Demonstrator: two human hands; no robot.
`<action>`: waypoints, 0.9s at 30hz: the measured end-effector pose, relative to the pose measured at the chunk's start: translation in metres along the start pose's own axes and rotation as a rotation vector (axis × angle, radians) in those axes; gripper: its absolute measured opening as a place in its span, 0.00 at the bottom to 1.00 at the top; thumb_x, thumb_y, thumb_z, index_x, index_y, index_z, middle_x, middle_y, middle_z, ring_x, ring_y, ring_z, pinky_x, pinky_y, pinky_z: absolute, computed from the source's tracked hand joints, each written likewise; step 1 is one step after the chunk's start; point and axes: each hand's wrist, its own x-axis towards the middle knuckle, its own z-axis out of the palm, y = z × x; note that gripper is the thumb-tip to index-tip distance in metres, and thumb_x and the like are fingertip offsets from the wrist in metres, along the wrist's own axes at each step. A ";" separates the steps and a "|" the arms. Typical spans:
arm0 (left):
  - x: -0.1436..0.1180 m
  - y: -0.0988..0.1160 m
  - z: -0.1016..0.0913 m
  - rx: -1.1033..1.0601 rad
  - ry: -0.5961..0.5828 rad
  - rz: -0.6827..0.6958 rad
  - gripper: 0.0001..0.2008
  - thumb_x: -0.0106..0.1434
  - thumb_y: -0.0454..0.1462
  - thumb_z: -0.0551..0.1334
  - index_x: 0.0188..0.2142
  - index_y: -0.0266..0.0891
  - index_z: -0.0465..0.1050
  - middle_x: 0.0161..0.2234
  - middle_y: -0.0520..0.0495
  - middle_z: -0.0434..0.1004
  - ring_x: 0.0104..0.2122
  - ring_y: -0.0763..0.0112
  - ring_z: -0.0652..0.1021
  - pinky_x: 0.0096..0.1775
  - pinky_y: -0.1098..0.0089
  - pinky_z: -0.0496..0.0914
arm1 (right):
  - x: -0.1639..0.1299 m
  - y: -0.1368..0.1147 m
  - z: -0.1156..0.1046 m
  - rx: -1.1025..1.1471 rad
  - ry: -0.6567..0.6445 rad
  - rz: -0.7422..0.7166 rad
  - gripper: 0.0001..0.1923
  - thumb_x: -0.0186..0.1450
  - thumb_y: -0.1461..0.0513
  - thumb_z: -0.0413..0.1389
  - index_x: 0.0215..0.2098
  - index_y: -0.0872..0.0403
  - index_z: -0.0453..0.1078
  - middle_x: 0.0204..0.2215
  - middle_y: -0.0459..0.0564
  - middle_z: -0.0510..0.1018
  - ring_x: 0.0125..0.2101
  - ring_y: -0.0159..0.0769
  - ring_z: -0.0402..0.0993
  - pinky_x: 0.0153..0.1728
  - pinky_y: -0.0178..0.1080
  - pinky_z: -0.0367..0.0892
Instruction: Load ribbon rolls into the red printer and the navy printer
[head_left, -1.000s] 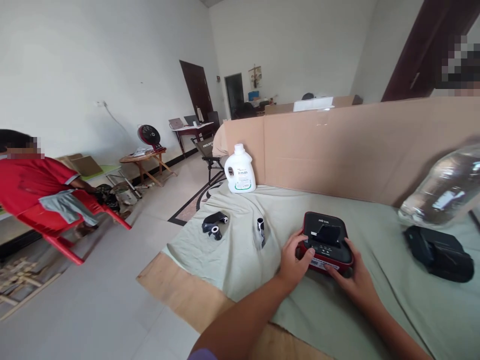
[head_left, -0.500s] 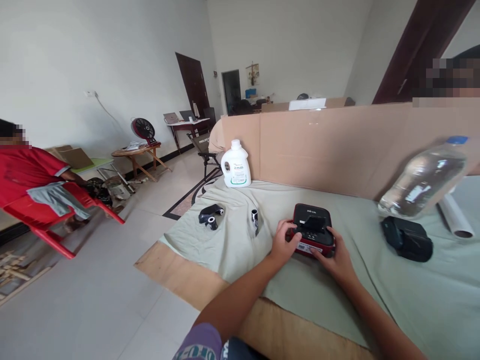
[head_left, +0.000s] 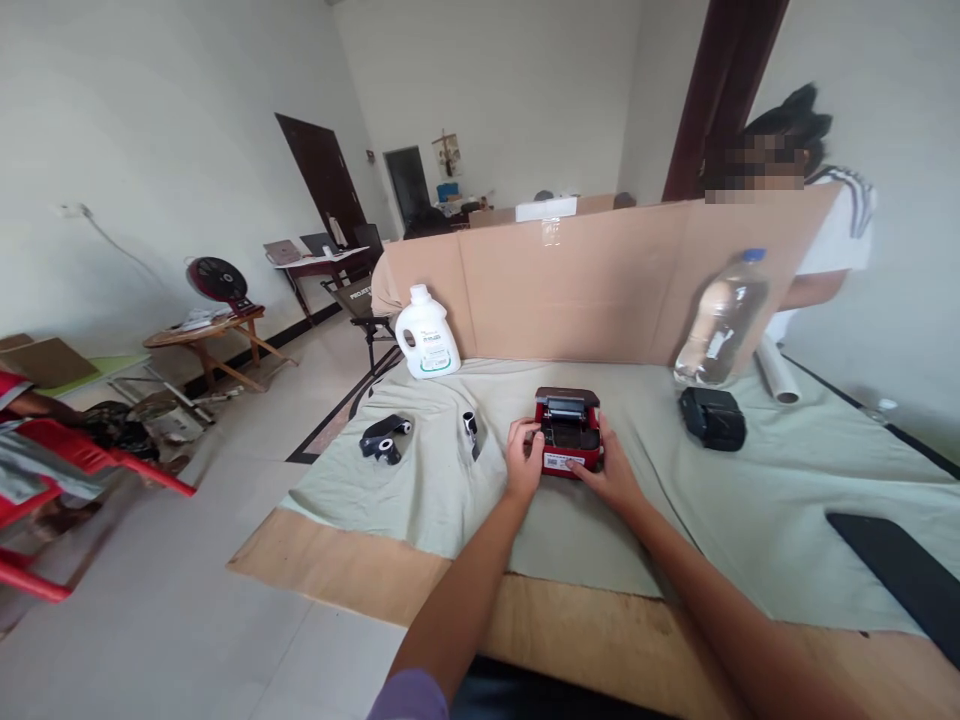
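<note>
A small red and black printer point(head_left: 568, 432) sits on the green cloth in front of me, its lid raised and its inner bay showing. A white label strip runs along its near side. My left hand point(head_left: 525, 452) is closed on the printer's left side, with the thumb at the top edge. My right hand point(head_left: 609, 468) grips the right side, its thumb on the front near the label. Left of the printer stands a small black and white roll point(head_left: 470, 430). Farther left lies a black ribbon point(head_left: 386, 438) with its two pale-cored spools.
A white jug point(head_left: 427, 335) stands at the back left, before a cardboard panel point(head_left: 570, 290). To the right are a big clear bottle point(head_left: 724, 320), a black device point(head_left: 712, 418), a white roll point(head_left: 777, 370) and a flat black object point(head_left: 896, 570). A person point(head_left: 832, 220) is behind the panel.
The printer's lid, closed or nearly so before, is now up and exposes the inside. Both hands stay on its sides. My view has swung right, showing more of the person behind the panel.
</note>
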 end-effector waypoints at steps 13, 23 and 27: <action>0.005 0.002 0.000 0.092 0.041 0.109 0.07 0.67 0.37 0.61 0.43 0.40 0.76 0.44 0.44 0.81 0.46 0.63 0.79 0.52 0.57 0.72 | 0.058 -0.009 -0.046 -0.132 -0.013 0.056 0.17 0.69 0.52 0.50 0.47 0.49 0.77 0.42 0.54 0.83 0.39 0.43 0.78 0.44 0.44 0.71; 0.009 0.000 -0.002 0.143 0.034 0.128 0.08 0.67 0.40 0.61 0.43 0.40 0.75 0.46 0.45 0.83 0.48 0.66 0.81 0.55 0.61 0.72 | 0.177 0.002 0.010 -0.581 -1.032 0.091 0.06 0.53 0.62 0.65 0.30 0.47 0.81 0.32 0.58 0.84 0.30 0.44 0.79 0.34 0.45 0.68; 0.011 -0.003 0.000 0.182 0.021 0.111 0.08 0.67 0.39 0.61 0.42 0.41 0.76 0.46 0.45 0.83 0.47 0.65 0.81 0.54 0.62 0.73 | 0.181 0.004 0.011 -0.543 -1.089 0.245 0.07 0.46 0.59 0.67 0.25 0.46 0.76 0.31 0.62 0.83 0.29 0.44 0.77 0.34 0.48 0.67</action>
